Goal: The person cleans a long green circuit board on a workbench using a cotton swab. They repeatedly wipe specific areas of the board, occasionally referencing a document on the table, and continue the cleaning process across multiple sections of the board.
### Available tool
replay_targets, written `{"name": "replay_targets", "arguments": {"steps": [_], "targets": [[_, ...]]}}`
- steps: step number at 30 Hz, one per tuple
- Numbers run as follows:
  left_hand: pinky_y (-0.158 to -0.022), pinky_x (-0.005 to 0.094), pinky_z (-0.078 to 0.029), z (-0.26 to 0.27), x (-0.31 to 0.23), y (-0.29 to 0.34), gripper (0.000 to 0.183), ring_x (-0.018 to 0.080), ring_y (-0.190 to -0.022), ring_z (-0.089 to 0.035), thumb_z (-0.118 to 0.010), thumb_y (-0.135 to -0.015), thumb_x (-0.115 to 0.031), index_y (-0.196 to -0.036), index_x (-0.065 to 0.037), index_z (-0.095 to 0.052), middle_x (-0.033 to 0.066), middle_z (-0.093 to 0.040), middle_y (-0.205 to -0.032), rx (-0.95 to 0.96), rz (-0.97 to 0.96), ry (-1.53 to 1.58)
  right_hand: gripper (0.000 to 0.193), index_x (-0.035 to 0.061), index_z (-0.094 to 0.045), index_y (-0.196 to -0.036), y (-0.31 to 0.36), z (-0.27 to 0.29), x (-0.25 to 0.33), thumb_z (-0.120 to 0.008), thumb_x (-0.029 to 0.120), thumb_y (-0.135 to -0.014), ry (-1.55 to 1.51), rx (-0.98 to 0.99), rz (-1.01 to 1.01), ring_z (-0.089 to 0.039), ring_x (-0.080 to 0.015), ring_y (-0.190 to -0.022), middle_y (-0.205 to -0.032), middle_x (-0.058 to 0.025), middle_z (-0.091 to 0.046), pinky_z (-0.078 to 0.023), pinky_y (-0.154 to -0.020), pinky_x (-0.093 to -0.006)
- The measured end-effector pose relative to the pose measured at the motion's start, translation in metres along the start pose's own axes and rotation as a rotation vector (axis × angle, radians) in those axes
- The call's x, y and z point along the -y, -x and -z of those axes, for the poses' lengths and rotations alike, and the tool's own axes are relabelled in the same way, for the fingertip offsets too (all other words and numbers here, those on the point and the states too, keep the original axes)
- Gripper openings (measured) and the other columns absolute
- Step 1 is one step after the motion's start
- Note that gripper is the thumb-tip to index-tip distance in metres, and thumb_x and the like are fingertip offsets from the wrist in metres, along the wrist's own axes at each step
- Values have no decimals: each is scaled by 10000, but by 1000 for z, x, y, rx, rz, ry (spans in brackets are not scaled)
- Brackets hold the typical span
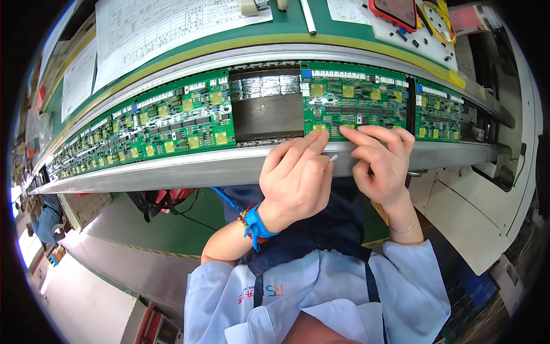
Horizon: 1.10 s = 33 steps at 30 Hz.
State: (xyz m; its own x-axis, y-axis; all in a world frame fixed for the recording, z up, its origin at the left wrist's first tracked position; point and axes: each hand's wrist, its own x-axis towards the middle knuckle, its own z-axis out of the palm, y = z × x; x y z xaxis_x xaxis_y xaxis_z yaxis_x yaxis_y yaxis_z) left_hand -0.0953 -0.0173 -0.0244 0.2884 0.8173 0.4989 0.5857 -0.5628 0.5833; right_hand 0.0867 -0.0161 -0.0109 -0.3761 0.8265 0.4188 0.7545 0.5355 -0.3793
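Note:
Just over the near edge of a green circuit board [338, 106] on the rail, both my hands work side by side. My left hand [298, 178] reaches its fingertips to the board's lower left edge. From between its thumb and fingers pokes a small white-tipped stick [333, 157], like a cotton swab; the rest of it is hidden. My right hand [382, 163] rests its index fingertip at the same edge, a little to the right. Its other fingers are bent but apart, and I see nothing in them. A blue wrist strap [256, 223] wraps my left wrist.
More circuit boards [189, 117] line the metal rail [172, 175] to the left, past a dark gap, and another board [438, 112] sits to the right. Behind lie printed sheets [154, 34], a white pen-like rod [308, 17], a red-framed device [394, 12] and a foam pad [429, 49] with small black parts.

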Motion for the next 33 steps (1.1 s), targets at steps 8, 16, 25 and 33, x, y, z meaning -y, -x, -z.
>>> {"name": "replay_targets", "arguments": {"steps": [8, 16, 25, 33], "targets": [[-814, 349, -474, -1, -2, -1, 123, 273, -922, -672, -613, -764, 2, -837, -35, -521, 165, -685, -1041, 13, 9, 9, 151, 92, -562, -824, -1, 0, 0, -602, 33, -692, 19, 24, -26, -604, -179, -981, -1078, -14, -697, -340, -859, -354], [-842, 377, -467, 5, -5, -4, 138, 273, -975, -651, -655, -724, -12, -810, -36, -551, 169, -668, -1069, 79, 49, 24, 158, 100, -549, -812, 1, 1, -3, -598, 23, -684, -48, -51, -27, -605, -174, -895, -1045, -18, -700, -352, -819, -355], [-876, 382, -374, 4, -14, -20, 142, 303, -1076, -556, -656, -761, -28, -849, -52, -547, 157, -627, -1212, 176, 88, -67, 155, 99, -555, -767, 10, 3, -8, -611, -5, -667, -80, -200, -40, -604, -197, -771, -953, -27, -701, -394, -737, -340], [-866, 376, -361, -3, -20, -32, 87, 290, -970, -569, -609, -802, -3, -838, -40, -538, 131, -660, -1159, 206, 68, -169, 140, 93, -570, -777, 17, 14, -14, -601, 0, -677, -131, -183, -77, -598, -206, -795, -967, -31, -697, -399, -759, -354]]}}
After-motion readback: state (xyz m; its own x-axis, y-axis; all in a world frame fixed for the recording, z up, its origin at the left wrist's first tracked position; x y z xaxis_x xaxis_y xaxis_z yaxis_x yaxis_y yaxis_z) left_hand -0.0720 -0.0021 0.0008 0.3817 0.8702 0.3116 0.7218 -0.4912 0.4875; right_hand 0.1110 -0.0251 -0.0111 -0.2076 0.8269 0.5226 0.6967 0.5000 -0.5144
